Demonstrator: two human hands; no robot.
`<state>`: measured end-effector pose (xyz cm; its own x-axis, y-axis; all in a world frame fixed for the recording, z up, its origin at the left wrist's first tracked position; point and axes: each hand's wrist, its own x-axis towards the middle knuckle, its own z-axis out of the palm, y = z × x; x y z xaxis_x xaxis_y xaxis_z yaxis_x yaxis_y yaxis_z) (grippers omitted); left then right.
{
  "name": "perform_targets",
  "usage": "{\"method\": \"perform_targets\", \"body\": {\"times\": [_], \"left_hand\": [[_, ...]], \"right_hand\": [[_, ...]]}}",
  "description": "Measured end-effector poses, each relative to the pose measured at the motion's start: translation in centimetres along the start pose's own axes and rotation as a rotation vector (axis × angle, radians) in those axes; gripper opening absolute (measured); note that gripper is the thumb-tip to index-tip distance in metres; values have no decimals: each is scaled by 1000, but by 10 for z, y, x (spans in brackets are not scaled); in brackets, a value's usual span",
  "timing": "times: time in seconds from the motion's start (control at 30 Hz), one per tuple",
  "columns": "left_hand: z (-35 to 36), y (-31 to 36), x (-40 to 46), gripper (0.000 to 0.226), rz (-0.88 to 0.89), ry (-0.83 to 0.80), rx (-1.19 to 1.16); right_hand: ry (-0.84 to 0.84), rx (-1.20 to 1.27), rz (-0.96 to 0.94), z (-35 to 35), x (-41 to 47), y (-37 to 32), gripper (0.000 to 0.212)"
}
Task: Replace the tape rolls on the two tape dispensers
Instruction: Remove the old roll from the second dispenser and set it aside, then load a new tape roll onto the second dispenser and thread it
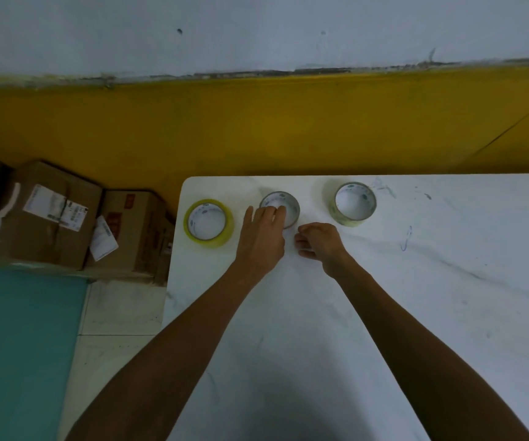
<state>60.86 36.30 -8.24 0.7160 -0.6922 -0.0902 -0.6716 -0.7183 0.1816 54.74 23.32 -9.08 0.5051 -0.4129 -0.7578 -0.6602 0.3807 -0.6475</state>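
Observation:
Three tape rolls lie flat in a row near the far edge of the white table (384, 313). A full yellowish roll (208, 223) is at the left. A thin, nearly empty roll (284, 205) is in the middle. A pale roll (355, 203) is at the right. My left hand (261, 237) reaches onto the middle roll, its fingertips touching the near rim and inside of the ring. My right hand (319, 241) rests on the table just right of and below that roll, fingers curled, holding nothing that I can see. No tape dispenser is in view.
Cardboard boxes (53, 214) with labels are stacked on the floor left of the table. A teal surface (21, 345) lies below them. A yellow band (257, 128) of the wall runs behind the table's far edge.

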Motion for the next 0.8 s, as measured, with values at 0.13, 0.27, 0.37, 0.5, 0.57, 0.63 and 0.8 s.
{"method": "perform_targets", "body": {"times": [0.13,0.27,0.37,0.5,0.57,0.63,0.8], "left_hand": [[-16,-34,-18,46,-109,183,45],[-15,-73,-34,40,-266,87,56],[-14,-80,-44,16,-318,-69,22],[-16,-82,-49,14,-356,-90,-79],[-21,-82,-48,18,-393,-64,-175],[-30,-84,-46,26,-440,-44,-288],[-81,-71,-36,16,-445,-76,-584]], "right_hand": [[14,-21,32,-3,-4,4,15],[22,-27,43,-5,-7,9,17],[20,-21,56,-4,-9,11,16],[21,-27,65,-4,-15,17,14],[9,-24,64,-6,-23,16,13],[-9,-18,48,-10,-33,10,12],[-48,-2,-130,-16,-64,-24,16]]}}
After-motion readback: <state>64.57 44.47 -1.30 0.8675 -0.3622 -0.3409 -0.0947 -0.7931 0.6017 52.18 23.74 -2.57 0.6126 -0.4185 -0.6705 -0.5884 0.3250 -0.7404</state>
